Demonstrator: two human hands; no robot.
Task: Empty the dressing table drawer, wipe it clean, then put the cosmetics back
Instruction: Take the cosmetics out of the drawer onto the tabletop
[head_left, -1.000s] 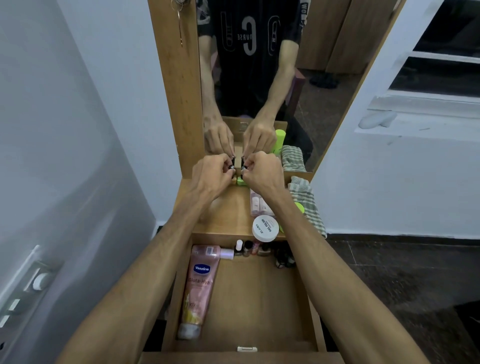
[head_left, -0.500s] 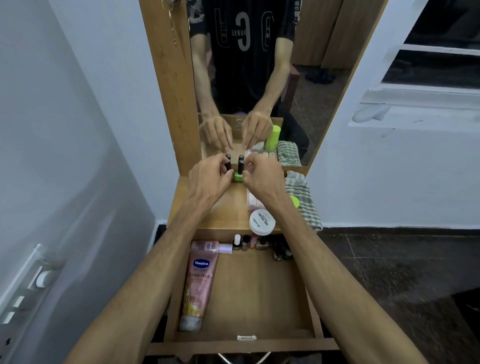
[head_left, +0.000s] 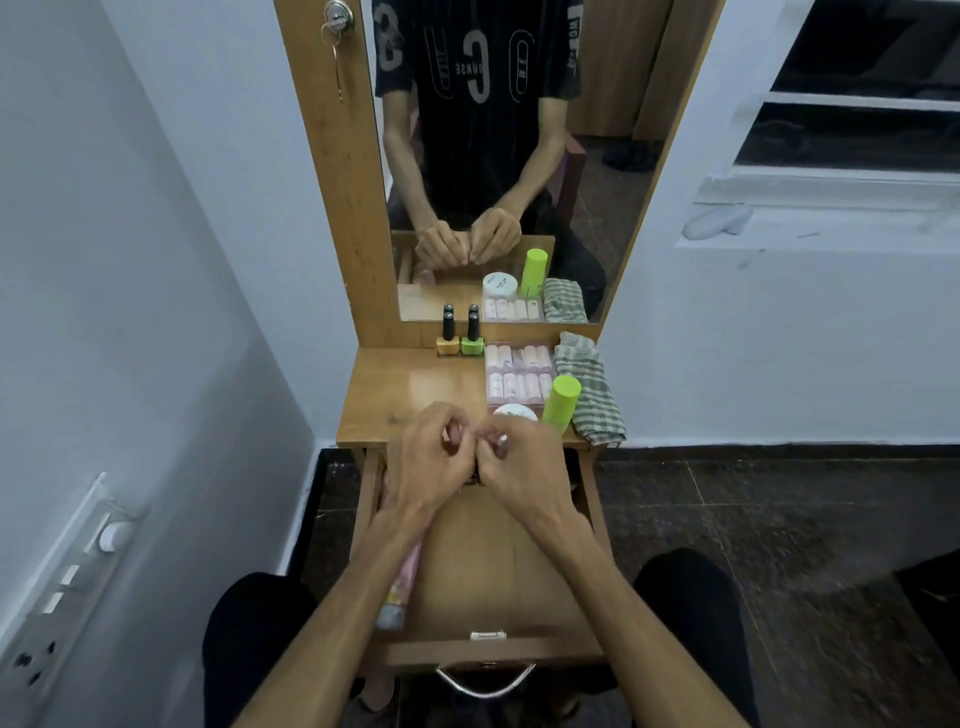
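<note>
My left hand (head_left: 434, 457) and right hand (head_left: 511, 462) curl over the drawer (head_left: 498, 582) at the bench's front edge — each pinches something tiny, I cannot tell what. Two polish bottles (head_left: 460, 338) stand at the back edge.

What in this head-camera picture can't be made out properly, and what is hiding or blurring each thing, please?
- Small bottles at the back of the drawer: covered by the left hand and right hand.
- What each hand's curled fingers pinch: too small to tell.
- Pink tube: mostly under the left forearm, label blurred.
- White jar: half hidden behind the right hand, lid text unreadable.
</note>
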